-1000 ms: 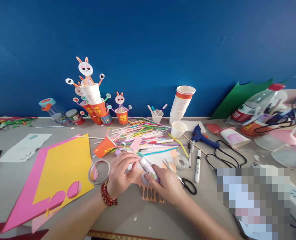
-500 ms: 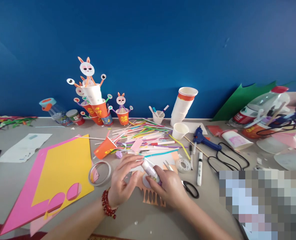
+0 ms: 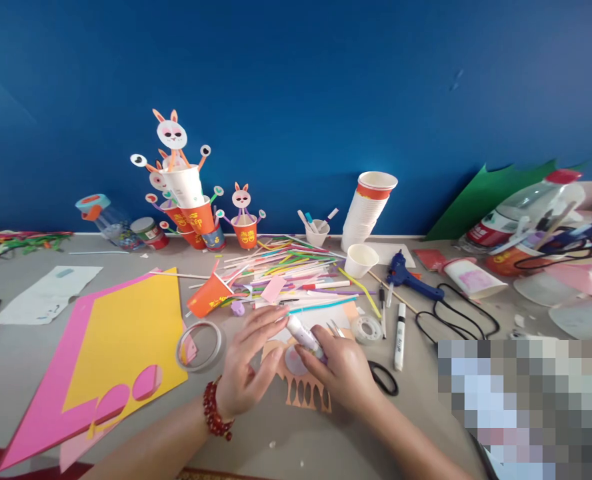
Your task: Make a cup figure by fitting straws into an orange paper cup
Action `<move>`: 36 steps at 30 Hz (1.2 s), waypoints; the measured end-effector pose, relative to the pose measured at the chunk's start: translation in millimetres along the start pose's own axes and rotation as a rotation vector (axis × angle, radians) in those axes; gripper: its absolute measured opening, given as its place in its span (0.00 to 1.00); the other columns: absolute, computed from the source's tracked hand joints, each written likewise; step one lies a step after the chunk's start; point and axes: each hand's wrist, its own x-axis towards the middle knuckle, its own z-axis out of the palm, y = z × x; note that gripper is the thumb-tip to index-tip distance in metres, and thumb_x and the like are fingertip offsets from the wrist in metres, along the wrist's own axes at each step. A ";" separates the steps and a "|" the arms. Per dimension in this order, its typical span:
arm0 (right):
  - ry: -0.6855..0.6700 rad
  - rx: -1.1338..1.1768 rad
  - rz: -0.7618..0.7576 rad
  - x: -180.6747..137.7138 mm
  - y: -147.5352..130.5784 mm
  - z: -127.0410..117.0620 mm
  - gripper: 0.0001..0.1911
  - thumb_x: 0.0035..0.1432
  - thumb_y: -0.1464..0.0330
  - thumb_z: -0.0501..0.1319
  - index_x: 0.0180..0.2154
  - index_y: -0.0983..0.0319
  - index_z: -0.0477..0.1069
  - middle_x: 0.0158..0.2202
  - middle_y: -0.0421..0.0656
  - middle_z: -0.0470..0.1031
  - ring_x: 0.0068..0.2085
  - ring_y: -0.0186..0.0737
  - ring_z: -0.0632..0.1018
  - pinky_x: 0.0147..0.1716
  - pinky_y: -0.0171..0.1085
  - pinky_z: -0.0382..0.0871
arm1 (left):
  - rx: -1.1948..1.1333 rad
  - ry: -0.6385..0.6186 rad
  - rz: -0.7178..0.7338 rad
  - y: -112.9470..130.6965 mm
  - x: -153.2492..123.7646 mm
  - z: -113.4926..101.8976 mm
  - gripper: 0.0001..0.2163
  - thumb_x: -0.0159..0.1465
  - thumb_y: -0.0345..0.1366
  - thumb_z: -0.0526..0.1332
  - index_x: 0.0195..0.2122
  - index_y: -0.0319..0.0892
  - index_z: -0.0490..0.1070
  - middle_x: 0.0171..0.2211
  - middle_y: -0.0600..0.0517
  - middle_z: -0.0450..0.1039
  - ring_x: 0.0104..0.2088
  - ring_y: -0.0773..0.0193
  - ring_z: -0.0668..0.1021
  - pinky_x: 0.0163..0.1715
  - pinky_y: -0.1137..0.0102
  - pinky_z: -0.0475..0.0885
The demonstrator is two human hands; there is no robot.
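My right hand (image 3: 339, 367) is wrapped around a white glue stick (image 3: 303, 335), its far end tilted up and to the left. My left hand (image 3: 253, 357) has its fingers stretched out and the thumb apart; its fingertips come up to that end of the tube, and whether they touch it I cannot tell. Beneath the hands lies a sheet of orange paper (image 3: 309, 395) with narrow oval cut-outs. On it rests a pale round disc (image 3: 295, 362), partly covered by my right hand. Black-handled scissors (image 3: 385, 379) stick out from behind that hand.
Rabbit-faced paper cups (image 3: 245, 233) stand at the back left, and stacked cups (image 3: 367, 210) farther right. Pipe cleaners and sticks (image 3: 296, 267) cover the middle. Yellow card (image 3: 131, 333) and a tape roll (image 3: 179, 347) lie left; a blue glue gun (image 3: 411, 283) and a marker (image 3: 399, 337) lie right.
The glue stick has turned slightly in my right hand, and more of its tube shows. My left fingers have shifted a little; the view has moved slightly.
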 end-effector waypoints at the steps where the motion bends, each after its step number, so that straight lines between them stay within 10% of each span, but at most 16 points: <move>1: 0.004 0.013 0.009 0.6 -0.4 -1.3 0.15 0.65 0.57 0.52 0.31 0.60 0.66 0.19 0.39 0.72 0.21 0.39 0.72 0.22 0.33 0.52 | -0.006 -0.007 0.001 -0.2 -0.8 -0.2 0.21 0.65 0.27 0.54 0.59 0.41 0.66 0.59 0.41 0.68 0.60 0.48 0.68 0.58 0.47 0.64; 36: -0.001 0.009 0.046 1.5 -2.5 -1.0 0.16 0.64 0.57 0.52 0.29 0.60 0.64 0.19 0.39 0.70 0.21 0.39 0.71 0.23 0.33 0.52 | 0.029 -0.091 -0.027 -4.4 -2.1 -4.3 0.22 0.65 0.31 0.52 0.61 0.41 0.65 0.64 0.44 0.62 0.66 0.47 0.61 0.63 0.47 0.58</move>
